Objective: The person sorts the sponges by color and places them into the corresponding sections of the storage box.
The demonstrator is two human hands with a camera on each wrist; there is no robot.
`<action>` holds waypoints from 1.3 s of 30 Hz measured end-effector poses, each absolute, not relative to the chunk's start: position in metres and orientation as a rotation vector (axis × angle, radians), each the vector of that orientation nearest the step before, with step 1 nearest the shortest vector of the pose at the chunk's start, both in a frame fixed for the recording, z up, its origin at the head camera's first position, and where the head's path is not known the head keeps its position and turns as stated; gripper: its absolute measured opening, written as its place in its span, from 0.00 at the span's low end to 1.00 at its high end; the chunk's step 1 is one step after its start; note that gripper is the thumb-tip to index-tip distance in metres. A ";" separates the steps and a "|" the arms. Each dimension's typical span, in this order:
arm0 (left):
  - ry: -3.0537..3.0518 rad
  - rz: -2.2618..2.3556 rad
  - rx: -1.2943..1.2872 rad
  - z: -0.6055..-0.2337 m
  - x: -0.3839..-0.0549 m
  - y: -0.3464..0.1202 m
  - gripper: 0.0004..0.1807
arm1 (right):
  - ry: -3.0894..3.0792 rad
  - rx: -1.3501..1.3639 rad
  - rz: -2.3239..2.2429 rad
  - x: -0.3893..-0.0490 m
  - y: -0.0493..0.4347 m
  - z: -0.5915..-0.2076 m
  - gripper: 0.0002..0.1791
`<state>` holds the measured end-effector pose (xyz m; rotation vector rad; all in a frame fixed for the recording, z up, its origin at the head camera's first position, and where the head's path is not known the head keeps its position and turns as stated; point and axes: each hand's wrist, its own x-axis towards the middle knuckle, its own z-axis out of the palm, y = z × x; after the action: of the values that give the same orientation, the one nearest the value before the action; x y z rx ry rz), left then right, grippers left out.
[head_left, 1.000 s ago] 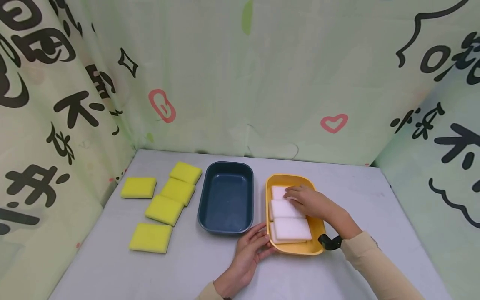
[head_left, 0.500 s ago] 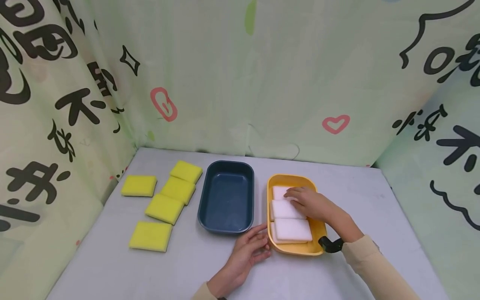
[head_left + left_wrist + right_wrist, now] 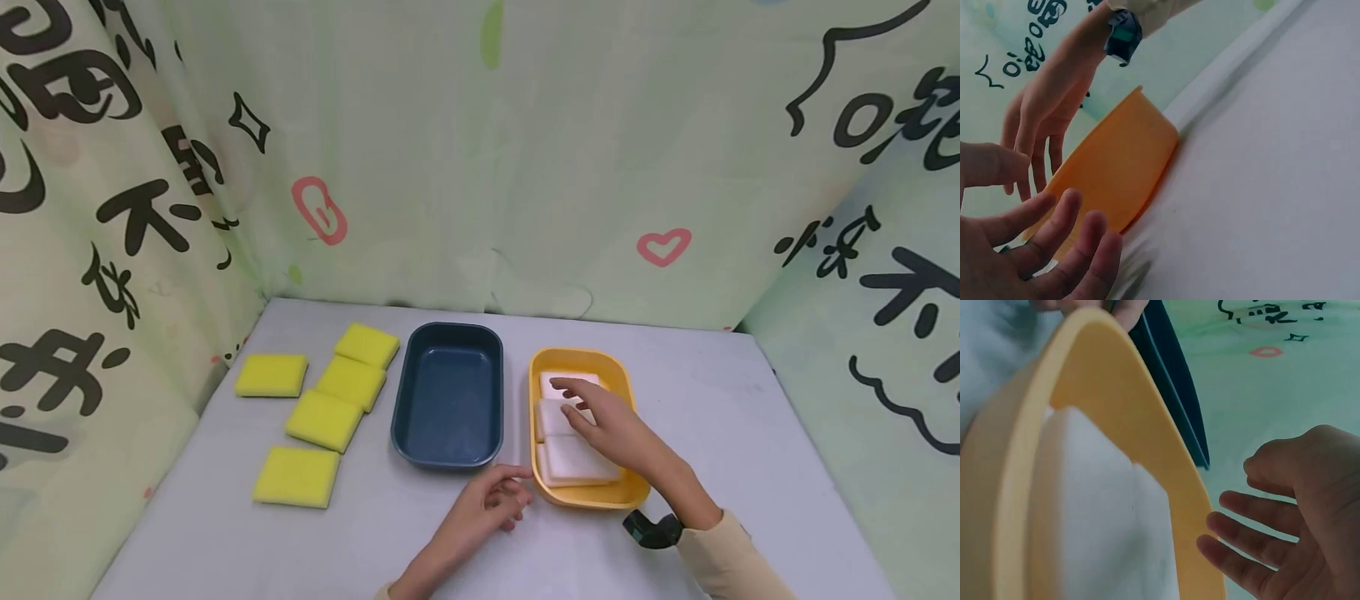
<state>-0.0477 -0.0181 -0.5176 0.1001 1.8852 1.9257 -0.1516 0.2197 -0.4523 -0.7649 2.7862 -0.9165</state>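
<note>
The right hand (image 3: 611, 425) hovers over a yellow tray (image 3: 637, 492), its fingers loosely bent and nothing held. Several white sponges (image 3: 581, 462) lie in that tray, partly covered by the hand. In the right wrist view the fingers are spread apart beside the tray's wall (image 3: 1194, 550). The left hand (image 3: 480, 508) is at the tray's near left corner, index fingertip right at the rim, the other fingers loosely curled and holding nothing. From the left wrist view its fingers (image 3: 1094, 250) appear relaxed in front of the tray's outer side (image 3: 1122, 156).
A dark blue tray (image 3: 447, 454) with nothing in it stands left of the yellow one. Several yellow sponges (image 3: 324, 419) lie on the white table (image 3: 375, 542) farther left. A printed curtain (image 3: 450, 167) encloses the back and sides. The right wrist wears a black device (image 3: 651, 531).
The right hand has lifted off the white sponges and drawn slightly toward the person. The left hand has loosened from the yellow tray's side and moved a little back to the left.
</note>
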 end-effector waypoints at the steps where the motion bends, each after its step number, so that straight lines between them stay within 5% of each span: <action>1: 1.971 1.876 0.144 -0.516 -0.047 -0.020 0.18 | 2.767 -0.766 -0.965 -0.149 0.216 -0.452 0.24; 17: 2.718 1.541 0.401 -0.495 -0.021 -0.061 0.14 | 2.490 -0.507 -1.365 -0.112 0.162 -0.458 0.29; 27: 3.038 1.581 0.460 -0.499 -0.014 -0.098 0.24 | 2.352 -0.327 -1.550 -0.099 0.138 -0.465 0.36; 39: 3.372 1.079 0.625 -0.507 -0.024 -0.146 0.34 | 2.141 -0.112 -1.825 -0.076 0.117 -0.476 0.41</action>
<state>-0.0241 -0.1456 -0.5071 0.6246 3.3719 1.0794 -0.0761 0.1166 -0.4757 -0.1122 2.1407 -1.8254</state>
